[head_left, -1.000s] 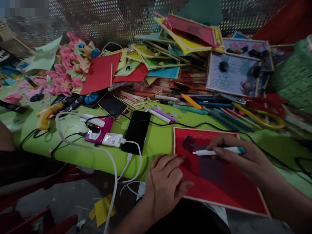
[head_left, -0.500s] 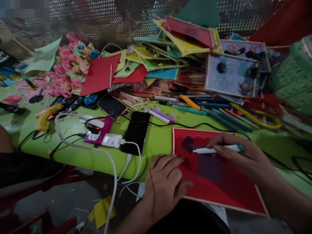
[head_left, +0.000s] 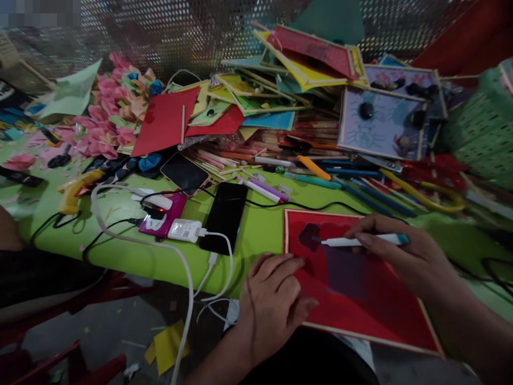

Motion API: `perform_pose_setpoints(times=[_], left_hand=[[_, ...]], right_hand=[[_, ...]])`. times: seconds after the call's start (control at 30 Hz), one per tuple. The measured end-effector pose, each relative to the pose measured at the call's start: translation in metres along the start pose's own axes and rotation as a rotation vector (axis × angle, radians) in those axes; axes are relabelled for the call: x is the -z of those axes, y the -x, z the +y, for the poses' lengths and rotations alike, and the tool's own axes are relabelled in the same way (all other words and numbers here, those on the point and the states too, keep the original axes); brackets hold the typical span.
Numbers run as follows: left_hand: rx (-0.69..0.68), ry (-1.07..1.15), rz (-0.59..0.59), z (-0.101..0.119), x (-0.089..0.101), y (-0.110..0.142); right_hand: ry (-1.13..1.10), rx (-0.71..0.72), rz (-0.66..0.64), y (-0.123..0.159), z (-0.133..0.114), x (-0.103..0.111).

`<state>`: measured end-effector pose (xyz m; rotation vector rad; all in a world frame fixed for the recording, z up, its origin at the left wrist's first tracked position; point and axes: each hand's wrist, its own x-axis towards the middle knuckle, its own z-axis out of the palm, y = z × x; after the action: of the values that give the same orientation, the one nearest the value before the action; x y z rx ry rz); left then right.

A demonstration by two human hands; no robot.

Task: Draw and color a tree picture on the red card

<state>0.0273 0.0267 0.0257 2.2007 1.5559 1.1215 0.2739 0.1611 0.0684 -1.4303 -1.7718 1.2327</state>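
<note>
My right hand [head_left: 395, 248] grips a white marker [head_left: 364, 240] with a teal end, its tip pointing left. The tip is at the right side of a dark flower-like shape [head_left: 309, 237] drawn on a red sheet [head_left: 385, 299] with pale stick edging. Below the marker a darker patch, perhaps shadow, covers the middle of the sheet. Resting on the left edge of the sheet, my left hand [head_left: 274, 299] lies with its fingers loosely bent and thumb apart, holding nothing.
Left of the sheet lie a black phone [head_left: 224, 216], a purple power strip [head_left: 162, 219] with white cables, and a yellow glue gun [head_left: 78, 192]. Behind are loose markers [head_left: 264, 190], framed paper pictures [head_left: 380, 120], pink paper flowers [head_left: 108, 109] and a green basket [head_left: 481, 128].
My right hand has shifted slightly right with the marker, whose tip has moved a little right and down across the sheet. My left hand stays in place.
</note>
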Motion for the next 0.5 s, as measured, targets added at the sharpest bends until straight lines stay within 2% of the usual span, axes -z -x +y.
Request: perform_pose_setpoints(times=[0.23,0.5], left_hand=[[-0.006,-0.037,-0.019,-0.0006,-0.0007,0.0014],[-0.01,-0.009,0.016,-0.0001,-0.0005,0.0002]], right_hand=[[-0.044,-0.025,-0.035,0.0052,0.0017,-0.0017],[-0.048,0.049,-0.085,0.0041,0.0044,-0.0036]])
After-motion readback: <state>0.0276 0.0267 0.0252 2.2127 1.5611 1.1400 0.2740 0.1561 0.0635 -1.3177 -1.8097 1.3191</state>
